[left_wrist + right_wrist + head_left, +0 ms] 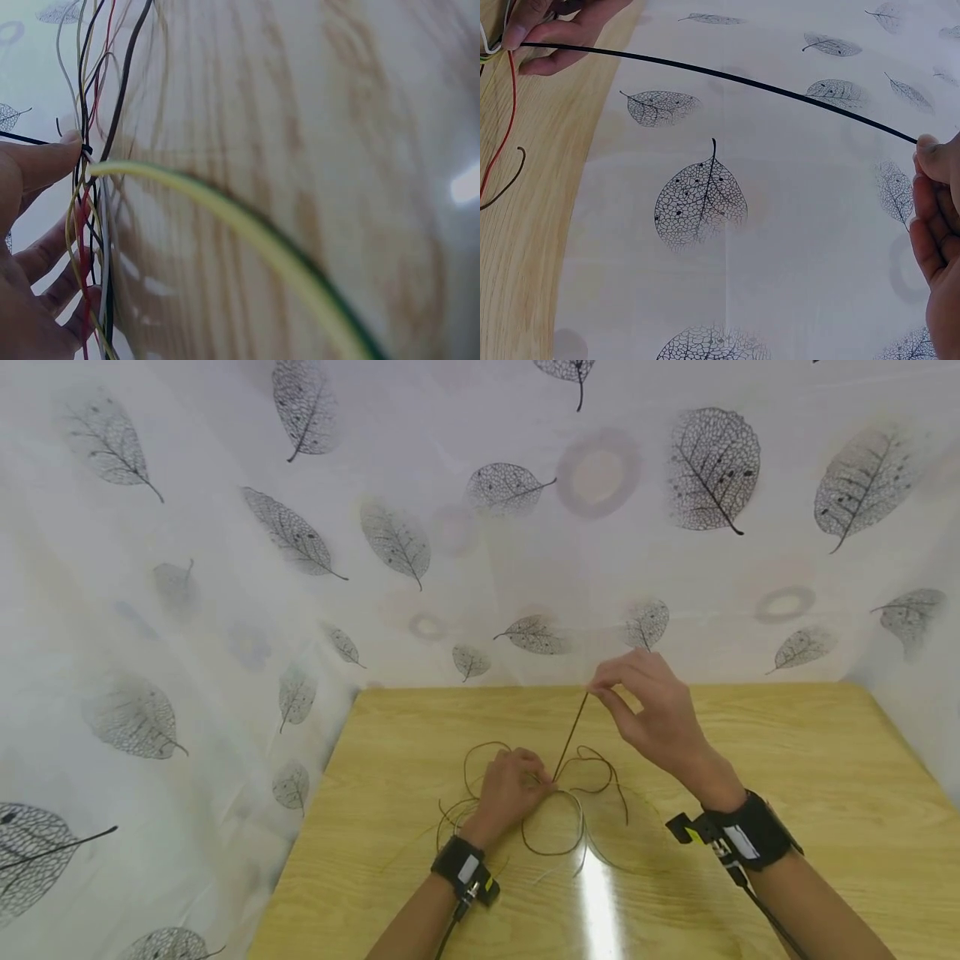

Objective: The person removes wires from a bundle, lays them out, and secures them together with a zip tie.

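My left hand (510,793) is low over the table, its thumb and fingertips pinching a bundle of thin wires (85,255) in red, black, white and yellow. A taut black wire (727,76) slants up from that pinch to my right hand (652,710). There the thumb and forefinger grip its far end, with the other fingers loosely bent. A dark band crosses the bundle right at the left thumb. Close to the left wrist camera arcs a yellow-green wire (225,206). Loose ends and loops (566,850) spread around the left hand.
The wood-grain table (810,760) reaches back to a pale sheet (480,410) printed with leaves, which also hangs along the left. Black straps with cameras and cables circle the left wrist (453,864) and the right wrist (750,835). Light glares off the front of the table.
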`<state>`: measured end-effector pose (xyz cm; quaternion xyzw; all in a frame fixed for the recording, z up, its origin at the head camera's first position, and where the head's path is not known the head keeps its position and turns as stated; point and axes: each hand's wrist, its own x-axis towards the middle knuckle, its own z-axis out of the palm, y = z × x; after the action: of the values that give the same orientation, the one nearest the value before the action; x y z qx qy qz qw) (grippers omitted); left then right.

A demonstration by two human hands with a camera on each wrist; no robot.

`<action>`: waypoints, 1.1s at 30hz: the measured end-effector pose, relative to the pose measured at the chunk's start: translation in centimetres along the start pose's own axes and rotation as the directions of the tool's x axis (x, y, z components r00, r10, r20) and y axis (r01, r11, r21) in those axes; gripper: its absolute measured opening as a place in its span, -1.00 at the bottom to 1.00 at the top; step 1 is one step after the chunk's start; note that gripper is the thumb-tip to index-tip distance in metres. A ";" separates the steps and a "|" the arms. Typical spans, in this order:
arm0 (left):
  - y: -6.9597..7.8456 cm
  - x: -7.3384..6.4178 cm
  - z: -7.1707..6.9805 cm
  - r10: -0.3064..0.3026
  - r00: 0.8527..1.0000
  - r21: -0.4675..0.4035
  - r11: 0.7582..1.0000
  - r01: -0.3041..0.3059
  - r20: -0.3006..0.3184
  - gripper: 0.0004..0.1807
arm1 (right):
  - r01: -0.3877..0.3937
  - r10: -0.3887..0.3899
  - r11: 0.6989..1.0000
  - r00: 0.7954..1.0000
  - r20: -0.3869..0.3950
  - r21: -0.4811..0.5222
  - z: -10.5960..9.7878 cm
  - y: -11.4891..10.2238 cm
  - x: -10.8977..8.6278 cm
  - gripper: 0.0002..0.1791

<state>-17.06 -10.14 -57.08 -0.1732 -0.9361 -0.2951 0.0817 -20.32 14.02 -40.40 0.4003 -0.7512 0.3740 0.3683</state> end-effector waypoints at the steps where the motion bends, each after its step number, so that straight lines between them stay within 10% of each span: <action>1: 0.0 0.0 0.0 -0.001 1.000 0.002 1.000 0.001 0.003 -0.84 | -0.002 0.002 1.000 1.000 -0.003 0.004 0.0 0.0 0.0 -0.68; 15: -0.5 0.1 -0.6 0.006 0.997 0.018 1.000 -0.007 0.074 -0.83 | -0.022 0.022 0.999 1.000 0.009 0.039 0.7 0.2 -0.3 -0.88; 33: -0.4 0.0 -1.9 0.149 0.988 -0.020 0.989 -0.148 0.050 -0.93 | -0.167 0.166 0.986 0.976 0.138 -0.005 0.5 0.8 -1.7 -0.29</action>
<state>-17.15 -11.51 -55.77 -0.2508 -0.9200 -0.2910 0.0779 -20.45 14.48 -42.26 0.3623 -0.8044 0.3774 0.2814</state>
